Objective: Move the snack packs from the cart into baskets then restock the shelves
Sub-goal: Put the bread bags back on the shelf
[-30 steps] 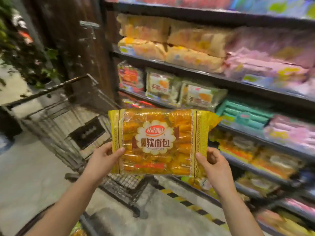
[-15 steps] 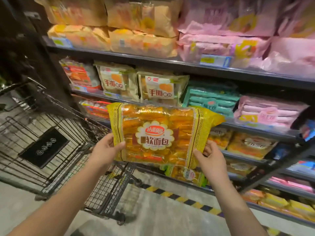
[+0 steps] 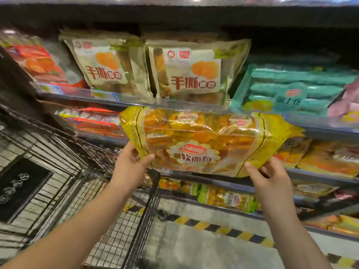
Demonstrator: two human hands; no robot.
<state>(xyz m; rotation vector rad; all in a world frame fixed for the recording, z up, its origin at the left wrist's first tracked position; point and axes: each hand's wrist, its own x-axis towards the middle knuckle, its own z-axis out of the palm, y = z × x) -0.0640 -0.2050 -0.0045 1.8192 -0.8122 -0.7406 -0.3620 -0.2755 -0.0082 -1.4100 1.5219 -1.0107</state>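
Shelves: dark tiers fill the upper and right part of the view, each stocked with packaged snacks.
Cart: a black wire cart stands at lower left, just beside the shelves; its near corner post rises below the held pack.
Floor: grey, with a yellow-and-black striped strip running along the foot of the shelves.
Bread pack: a wide yellow-and-orange bag with a flower-shaped label, held in the air in front of the shelves, tipped so its top leans toward them. Its top edge lies level with the rail under the pale bags. I cannot tell whether it touches the shelf.
Teal pack: lies on the tier above and to the right of the bread pack.
Pale bags: two cream bags with red lettering stand side by side directly above the bread pack.
Left hand: grasps the lower left corner of the bread pack, thumb on the front face, fingers behind.
Right hand: grips the lower right corner, thumb against the yellow end seal, fingers curled underneath.
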